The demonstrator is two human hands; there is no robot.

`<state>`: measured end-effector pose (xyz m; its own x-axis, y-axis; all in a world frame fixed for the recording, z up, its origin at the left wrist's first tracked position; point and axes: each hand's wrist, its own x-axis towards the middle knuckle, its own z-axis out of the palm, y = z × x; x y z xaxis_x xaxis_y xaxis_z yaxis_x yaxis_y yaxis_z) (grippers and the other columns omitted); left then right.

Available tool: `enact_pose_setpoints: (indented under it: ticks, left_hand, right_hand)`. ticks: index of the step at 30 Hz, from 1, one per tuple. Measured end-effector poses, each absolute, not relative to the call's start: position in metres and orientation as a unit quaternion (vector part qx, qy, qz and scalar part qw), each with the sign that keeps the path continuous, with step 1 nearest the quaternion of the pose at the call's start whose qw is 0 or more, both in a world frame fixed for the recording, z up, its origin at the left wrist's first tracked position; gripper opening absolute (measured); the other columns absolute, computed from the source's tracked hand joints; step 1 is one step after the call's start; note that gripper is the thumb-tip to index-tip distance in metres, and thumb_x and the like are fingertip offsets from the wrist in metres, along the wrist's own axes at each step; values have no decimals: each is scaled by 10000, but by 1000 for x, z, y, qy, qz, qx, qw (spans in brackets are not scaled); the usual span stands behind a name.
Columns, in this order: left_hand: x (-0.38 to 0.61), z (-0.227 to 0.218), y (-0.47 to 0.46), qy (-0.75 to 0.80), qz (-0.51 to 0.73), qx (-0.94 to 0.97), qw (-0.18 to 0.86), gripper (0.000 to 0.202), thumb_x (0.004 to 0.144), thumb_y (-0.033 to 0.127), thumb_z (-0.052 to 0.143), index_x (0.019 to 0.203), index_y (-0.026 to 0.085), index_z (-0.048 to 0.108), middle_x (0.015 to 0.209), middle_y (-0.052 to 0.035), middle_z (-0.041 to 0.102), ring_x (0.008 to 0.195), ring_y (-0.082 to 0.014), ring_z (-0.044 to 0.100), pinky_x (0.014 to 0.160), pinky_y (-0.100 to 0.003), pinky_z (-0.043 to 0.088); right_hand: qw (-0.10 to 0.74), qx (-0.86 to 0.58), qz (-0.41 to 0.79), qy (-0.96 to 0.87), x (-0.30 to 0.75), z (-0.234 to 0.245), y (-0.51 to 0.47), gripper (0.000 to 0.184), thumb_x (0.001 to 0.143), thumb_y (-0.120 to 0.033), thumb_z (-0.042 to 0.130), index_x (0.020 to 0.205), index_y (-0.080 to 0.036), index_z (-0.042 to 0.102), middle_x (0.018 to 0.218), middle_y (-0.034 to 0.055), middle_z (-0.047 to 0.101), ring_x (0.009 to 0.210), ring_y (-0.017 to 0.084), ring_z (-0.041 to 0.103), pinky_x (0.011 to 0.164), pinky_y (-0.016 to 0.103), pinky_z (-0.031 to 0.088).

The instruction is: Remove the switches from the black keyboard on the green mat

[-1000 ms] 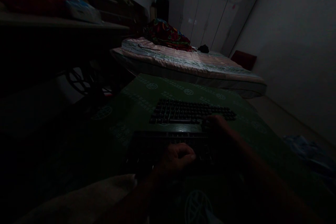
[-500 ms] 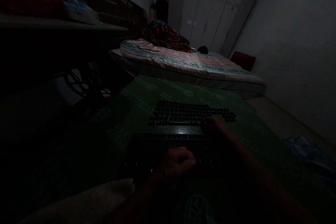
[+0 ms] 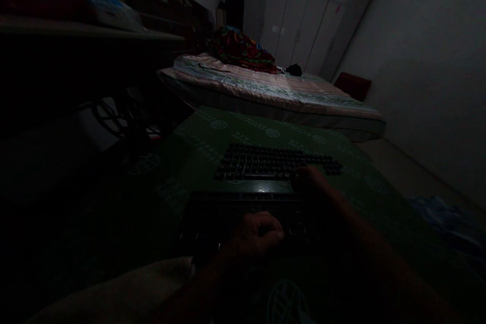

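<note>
Poor light risked misplaced keycaps, with the right hand at them, the left hand curled over the keyboard, both grips indiscernible.

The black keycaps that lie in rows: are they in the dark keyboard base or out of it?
Out. The keycaps lie on the green tabletop, beyond the keyboard base, with a strip of green between.

A green board is viewed closely from above its near side by a head-worn camera, faced forward and down, with a bed taken in beyond the far edge.
</note>
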<state>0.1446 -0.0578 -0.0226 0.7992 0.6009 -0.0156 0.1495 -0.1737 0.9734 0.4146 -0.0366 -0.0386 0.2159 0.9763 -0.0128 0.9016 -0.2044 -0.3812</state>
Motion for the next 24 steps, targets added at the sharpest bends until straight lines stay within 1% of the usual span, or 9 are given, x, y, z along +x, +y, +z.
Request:
enact_pose_setpoints:
  ticks: [7, 14, 18, 24]
  left_hand:
    - [145, -28, -57, 237, 196, 752, 582, 168, 706, 278, 572, 690, 131, 652, 783, -53, 638, 743, -167, 589, 696, -278, 440]
    - [145, -25, -57, 240, 194, 754, 581, 156, 703, 266, 577, 695, 131, 654, 787, -53, 647, 760, -167, 595, 716, -273, 440]
    - [146, -26, -57, 239, 192, 755, 580, 154, 698, 261, 575, 685, 128, 651, 780, -55, 643, 748, -166, 592, 706, -272, 440]
    - [145, -26, -56, 230, 195, 762, 573, 153, 707, 265, 573, 680, 135, 649, 776, -45, 640, 741, -158, 590, 695, -263, 439]
  right_hand:
    - [148, -767, 124, -612, 416, -43, -36, 245, 733, -242, 518, 883, -250, 712, 707, -3, 687, 655, 147, 606, 548, 197, 393]
    - [138, -765, 115, -618, 418, -44, -34, 270, 709, -232, 552, 930, -259, 704, 810, 4, 701, 725, 157, 619, 574, 197, 400]
    - [136, -766, 114, -618, 417, -44, -34, 273, 720, -238, 545, 942, -265, 700, 789, -3, 700, 712, 150, 618, 576, 193, 402]
    - [134, -775, 111, -608, 417, -44, -33, 276, 728, -261, 554, 962, -276, 699, 814, 3, 704, 725, 148, 618, 591, 193, 408]
